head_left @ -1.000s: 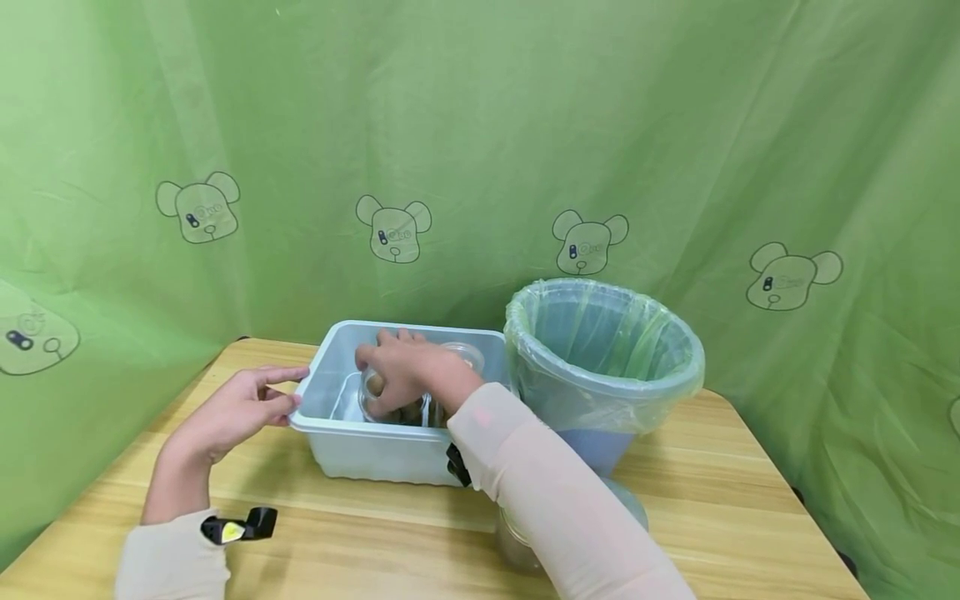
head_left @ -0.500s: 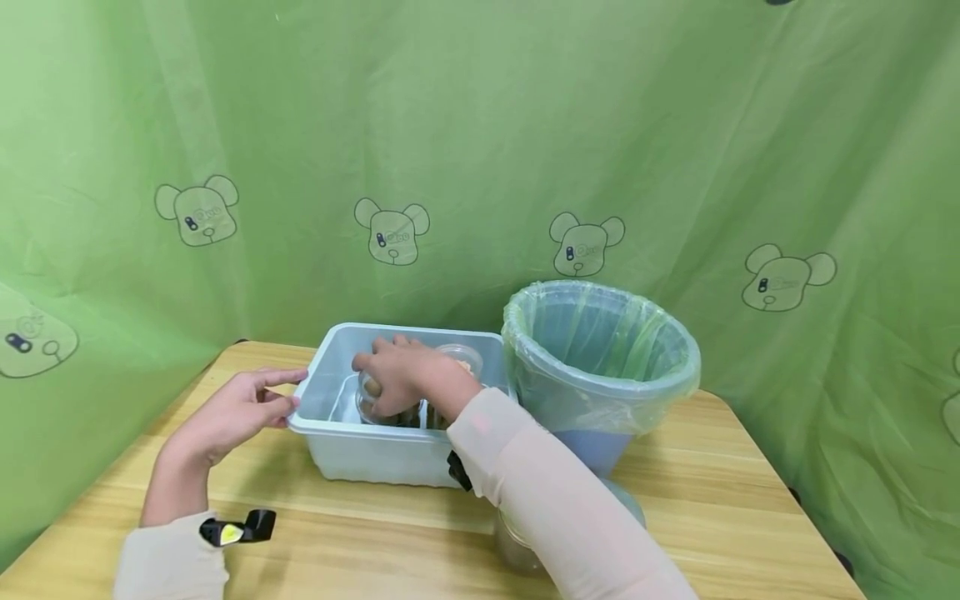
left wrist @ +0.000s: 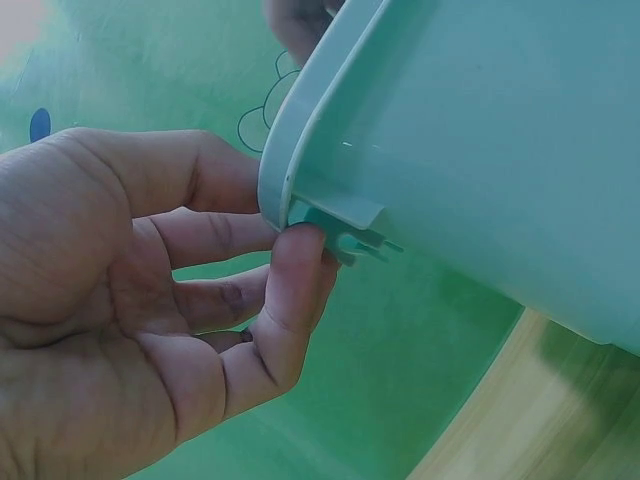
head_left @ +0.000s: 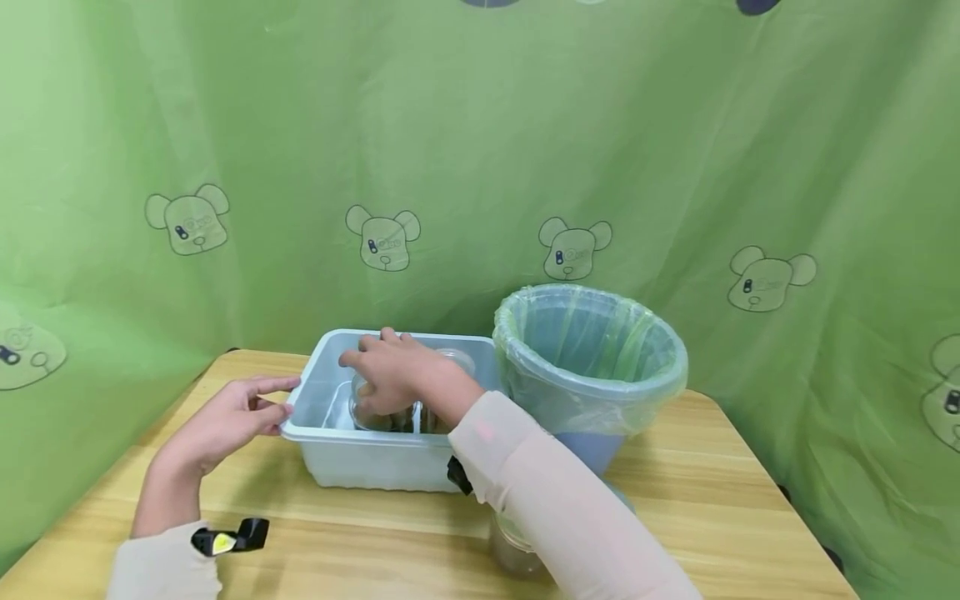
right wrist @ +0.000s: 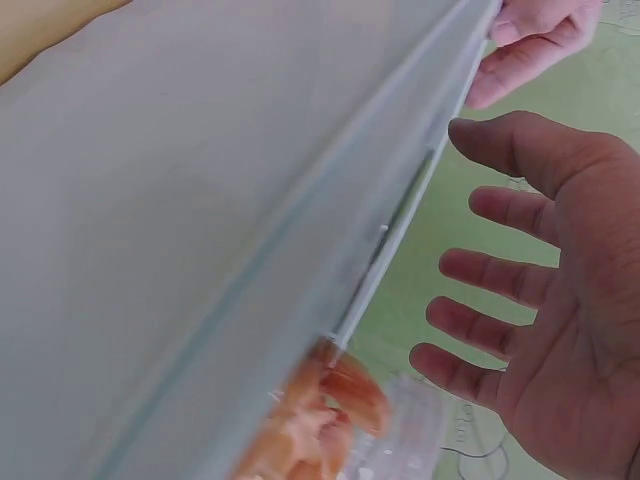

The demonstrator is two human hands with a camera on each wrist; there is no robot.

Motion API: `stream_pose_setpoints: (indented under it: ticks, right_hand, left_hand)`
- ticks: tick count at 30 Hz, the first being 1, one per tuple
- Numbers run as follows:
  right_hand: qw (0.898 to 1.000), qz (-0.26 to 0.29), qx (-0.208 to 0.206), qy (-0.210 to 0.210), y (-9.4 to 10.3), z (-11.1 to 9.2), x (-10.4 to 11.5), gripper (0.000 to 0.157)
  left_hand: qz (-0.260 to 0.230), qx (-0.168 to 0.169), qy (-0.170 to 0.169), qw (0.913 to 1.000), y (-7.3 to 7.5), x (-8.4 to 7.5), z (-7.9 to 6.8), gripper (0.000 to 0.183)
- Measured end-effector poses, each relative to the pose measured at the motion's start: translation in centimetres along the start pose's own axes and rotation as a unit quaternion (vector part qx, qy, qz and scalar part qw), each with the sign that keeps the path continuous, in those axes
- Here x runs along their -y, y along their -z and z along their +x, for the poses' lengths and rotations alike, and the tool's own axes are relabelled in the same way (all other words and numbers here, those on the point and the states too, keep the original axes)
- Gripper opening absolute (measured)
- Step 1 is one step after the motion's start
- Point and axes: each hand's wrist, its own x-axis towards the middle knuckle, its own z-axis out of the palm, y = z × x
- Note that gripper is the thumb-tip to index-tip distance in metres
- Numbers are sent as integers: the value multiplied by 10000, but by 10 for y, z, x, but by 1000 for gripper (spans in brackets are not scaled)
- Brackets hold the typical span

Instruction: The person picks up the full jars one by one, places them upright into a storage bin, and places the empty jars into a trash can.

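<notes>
A light blue plastic basin (head_left: 375, 463) stands on the table. My left hand (head_left: 225, 421) pinches its left rim, thumb below and fingers at the edge, as the left wrist view shows. My right hand (head_left: 401, 375) is over the inside of the basin, fingers apart and holding nothing in the right wrist view. Just under it, a clear round jar (head_left: 360, 415) with dark contents sits in the basin, partly hidden. Another clear container (head_left: 457, 360) stands farther right inside, partly behind the hand. Orange curled pieces (right wrist: 325, 420) show beyond the basin's rim in the right wrist view.
A bluish bin (head_left: 588, 450) with a pale green plastic liner (head_left: 648, 367) stands right of the basin. Another clear jar (head_left: 513, 550) is on the wooden table (head_left: 360, 542), partly covered by the right sleeve. A green curtain (head_left: 465, 150) hangs behind.
The right hand has lifted slightly from the jar, its fingers loosening and spreading. The left hand keeps its hold on the rim. The head view has shifted a little.
</notes>
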Motion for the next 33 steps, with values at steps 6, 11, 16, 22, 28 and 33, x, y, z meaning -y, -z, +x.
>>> stream_pose_setpoints:
  ticks: [6, 11, 16, 22, 28, 33]
  right_hand:
    - [9991, -403, -157, 5, 10, -9, 2, 67]
    - [9986, -472, -240, 21, 18, -20, -3, 68]
    - [9988, -355, -323, -54, 29, -35, -8, 68]
    - [9976, -457, -506, -103, 40, -54, -18, 66]
    - [9964, -452, -677, -256, 51, -76, -31, 66]
    - [9957, -293, -777, -415, 60, -97, -42, 68]
  left_hand:
    - [2, 3, -45, 10000, 0, 0, 1, 55]
    - [74, -1, -45, 10000, -2, 1, 1, 55]
    - [112, 5, -79, 9999, -3, 1, 0, 55]
    - [193, -33, -171, 9997, -3, 0, -2, 55]
    - [216, -11, -189, 9996, -2, 1, -3, 54]
    - [256, 4, -155, 9996, -3, 1, -2, 54]
